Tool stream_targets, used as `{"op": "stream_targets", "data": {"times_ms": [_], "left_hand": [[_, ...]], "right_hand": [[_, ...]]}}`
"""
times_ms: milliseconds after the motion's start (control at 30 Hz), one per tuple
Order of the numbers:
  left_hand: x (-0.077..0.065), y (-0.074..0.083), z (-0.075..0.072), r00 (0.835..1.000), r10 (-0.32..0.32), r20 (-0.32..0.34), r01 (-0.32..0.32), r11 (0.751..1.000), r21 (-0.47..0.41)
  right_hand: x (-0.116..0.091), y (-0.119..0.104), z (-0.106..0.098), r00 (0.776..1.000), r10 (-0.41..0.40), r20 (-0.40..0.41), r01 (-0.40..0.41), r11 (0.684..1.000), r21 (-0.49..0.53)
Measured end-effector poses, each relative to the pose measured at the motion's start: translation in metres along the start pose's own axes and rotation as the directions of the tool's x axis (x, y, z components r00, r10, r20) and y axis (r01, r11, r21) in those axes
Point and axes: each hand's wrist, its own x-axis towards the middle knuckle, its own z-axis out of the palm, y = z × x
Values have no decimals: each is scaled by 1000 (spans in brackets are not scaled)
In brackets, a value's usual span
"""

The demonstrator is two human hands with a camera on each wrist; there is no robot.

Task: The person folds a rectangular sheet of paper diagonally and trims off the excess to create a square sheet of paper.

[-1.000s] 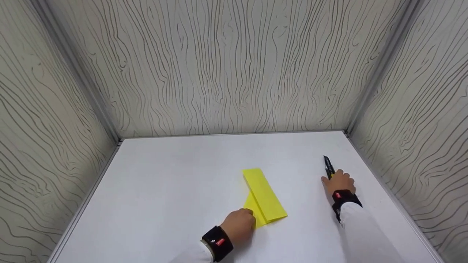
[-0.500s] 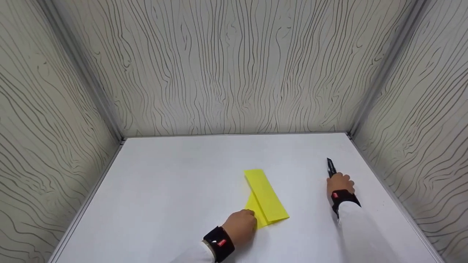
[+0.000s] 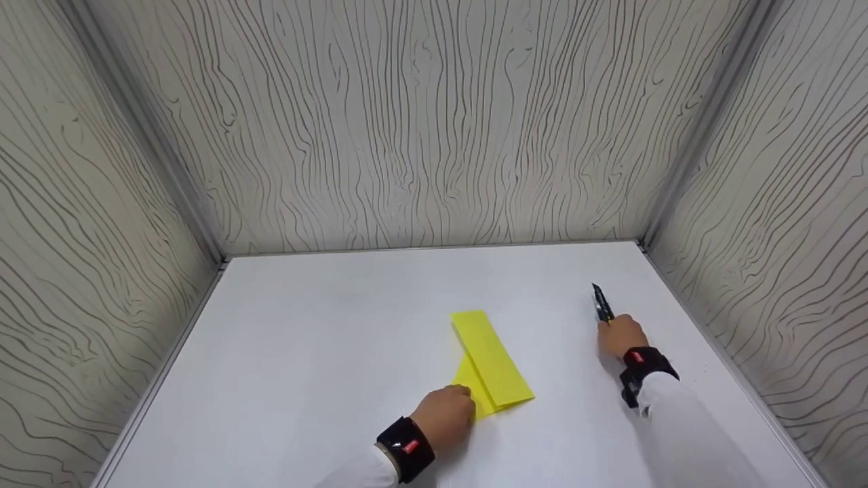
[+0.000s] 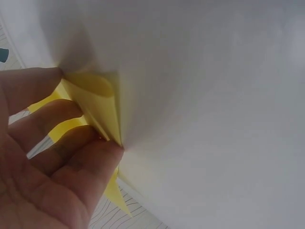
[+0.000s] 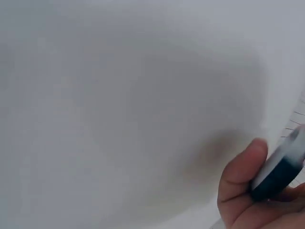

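Observation:
A sheet of folded yellow paper (image 3: 498, 366) lies slanted on the white table, a long strip of it turned over the rest. My left hand (image 3: 444, 417) pinches its lower left corner. In the left wrist view, the thumb and fingers (image 4: 102, 164) curl round the yellow paper (image 4: 102, 105), which bends into a loop between them. Off to the right, my right hand (image 3: 620, 335) grips a black utility knife (image 3: 602, 303), its front end pointing away from me. The right wrist view has the knife (image 5: 281, 169) blurred beside the thumb (image 5: 245, 164), partly cut off by the frame.
The white table (image 3: 325, 339) has a grey rim. Wood-grain patterned panels (image 3: 420, 122) stand at the back and both sides, joined by grey corner posts (image 3: 712, 115). Black bands (image 3: 405, 449) sit on both wrists.
The right hand's fingers have closed round the utility knife, and its tip has swung to the left. The left hand and the yellow paper stay in place.

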Motion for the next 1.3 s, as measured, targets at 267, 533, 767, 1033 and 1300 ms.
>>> {"op": "stream_targets", "data": {"times_ms": [267,533,767,1033,1300], "left_hand": [[0,-1,4,997,34,-69,-30,998,53],[-1,0,-1,999,1,-46,0,1000,23],[-3,1,-3,1000,-6,-23,6,1000,11],[-5,3,-3,1000,-5,-18,6,1000,29],[-8,2,-3,1000,1,-10,0,996,91]], "right_hand": [[-27,-24,-8,994,26,103,-61,935,351],[-58,-46,2,973,-78,216,-22,904,428],[-85,-57,13,939,-179,293,34,898,438],[-107,-70,31,959,-161,233,72,934,349],[-135,-74,44,910,-368,190,341,927,158]]}}
